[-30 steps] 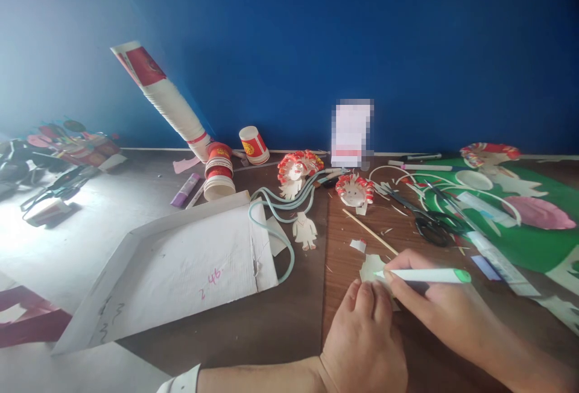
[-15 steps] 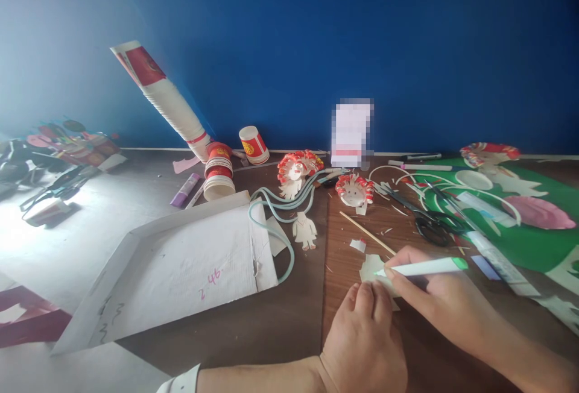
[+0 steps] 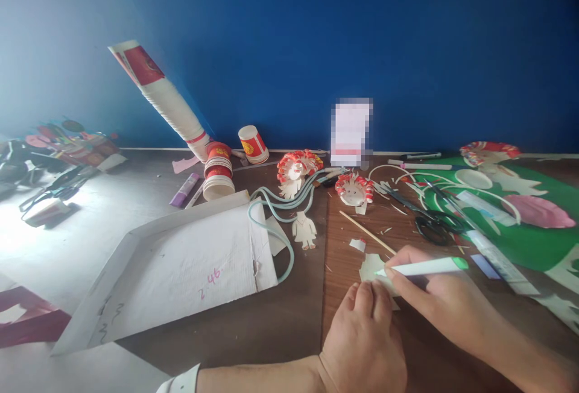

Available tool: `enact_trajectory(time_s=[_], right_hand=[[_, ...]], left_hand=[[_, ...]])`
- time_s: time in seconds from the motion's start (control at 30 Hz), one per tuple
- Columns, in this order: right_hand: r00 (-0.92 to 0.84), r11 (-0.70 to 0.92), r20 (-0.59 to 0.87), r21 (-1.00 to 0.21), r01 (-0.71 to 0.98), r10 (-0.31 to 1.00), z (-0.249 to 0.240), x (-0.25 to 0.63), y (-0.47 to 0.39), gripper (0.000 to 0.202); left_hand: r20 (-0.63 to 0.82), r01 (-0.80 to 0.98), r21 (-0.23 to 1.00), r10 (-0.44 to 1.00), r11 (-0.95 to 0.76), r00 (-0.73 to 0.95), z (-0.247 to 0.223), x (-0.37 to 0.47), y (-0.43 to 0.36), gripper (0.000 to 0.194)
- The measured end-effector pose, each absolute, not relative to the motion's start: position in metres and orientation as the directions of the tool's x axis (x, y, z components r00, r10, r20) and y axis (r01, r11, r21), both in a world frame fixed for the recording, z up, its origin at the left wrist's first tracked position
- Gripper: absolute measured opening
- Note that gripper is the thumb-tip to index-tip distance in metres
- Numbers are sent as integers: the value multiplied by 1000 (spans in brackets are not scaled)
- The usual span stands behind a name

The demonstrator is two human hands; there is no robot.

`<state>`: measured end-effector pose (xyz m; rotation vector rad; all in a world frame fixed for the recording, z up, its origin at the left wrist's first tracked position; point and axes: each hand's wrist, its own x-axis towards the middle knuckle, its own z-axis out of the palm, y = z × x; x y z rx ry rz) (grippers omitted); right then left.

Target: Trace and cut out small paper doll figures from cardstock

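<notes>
In my right hand is a white marker pen with a green end, gripped between thumb and fingers. Its tip touches a small pale paper cutout on the brown wooden table. My left hand lies just below the tip, its bent fingers close together and holding down the near edge of that cutout. Both hands cover part of the paper. A thin wooden stick and a small white scrap lie just beyond it.
Black scissors, a green sheet and a long white tube lie to the right. A white cardboard piece is at left, with stacked paper cups behind. Paper dolls with red-and-white rims stand near the blue wall.
Both hands and the marker stay in almost the same place, with the tip still on the paper. Only a very slight shift of the view shows.
</notes>
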<state>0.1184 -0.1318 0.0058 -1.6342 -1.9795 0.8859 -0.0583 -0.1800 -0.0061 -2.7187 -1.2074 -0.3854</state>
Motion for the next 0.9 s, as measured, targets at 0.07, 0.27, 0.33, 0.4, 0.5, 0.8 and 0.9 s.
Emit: enact_trajectory(time_s=[0.07, 0.27, 0.33, 0.4, 0.5, 0.8, 0.9], right_hand=[[-218, 110, -66, -700, 705, 974, 5, 118, -132, 22], [-208, 120, -42, -699, 705, 977, 5, 117, -131, 21], [-204, 128, -29, -692, 710, 978, 5, 117, -131, 21], [-201, 129, -25, -686, 716, 979, 6, 116, -131, 22], [-203, 132, -26, -676, 725, 979, 6, 116, -131, 22], [-195, 133, -15, -682, 720, 981, 6, 117, -130, 21], [-189, 128, -15, -685, 718, 982, 7, 116, -130, 21]], left_hand=[[301, 749, -24, 710, -662, 637, -6, -59, -180, 37], [299, 742, -15, 705, -670, 642, -6, -58, -181, 37], [288, 745, -16, 711, -667, 642, -5, -58, -181, 37], [291, 751, -16, 716, -660, 635, -5, -58, -181, 37], [308, 752, -12, 713, -659, 630, -5, -58, -180, 37], [283, 754, -24, 719, -657, 635, -5, -58, -181, 36], [293, 754, -26, 716, -656, 633, -5, -57, -182, 37]])
